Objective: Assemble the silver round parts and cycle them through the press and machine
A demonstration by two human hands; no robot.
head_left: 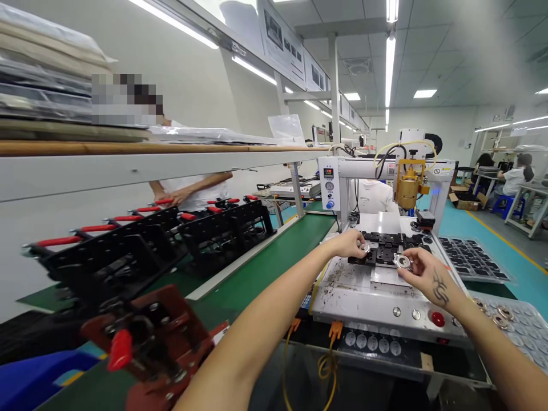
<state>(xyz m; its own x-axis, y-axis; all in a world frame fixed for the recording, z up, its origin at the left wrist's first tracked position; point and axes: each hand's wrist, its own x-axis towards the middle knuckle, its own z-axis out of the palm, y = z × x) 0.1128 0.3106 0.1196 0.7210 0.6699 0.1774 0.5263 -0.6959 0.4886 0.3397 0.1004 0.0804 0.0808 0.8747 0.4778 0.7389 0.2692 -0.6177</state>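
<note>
My left hand (349,244) is closed in a pinch on a small silver ring part (365,248) at the left edge of a black fixture (387,246) on the white machine bed. My right hand (423,273) holds another silver metal ring (402,262) between thumb and fingers, just in front of the fixture's near edge. Both hands hover over the white desktop machine (377,297), whose gold-coloured head (409,185) hangs above the fixture's far side.
A green conveyor belt (274,257) runs along the left, carrying black jigs with red-handled clamps (222,225). A red clamp jig (145,337) lies close at lower left. Trays of parts (473,257) and rings (514,322) sit to the right. Other people work across the belt and far right.
</note>
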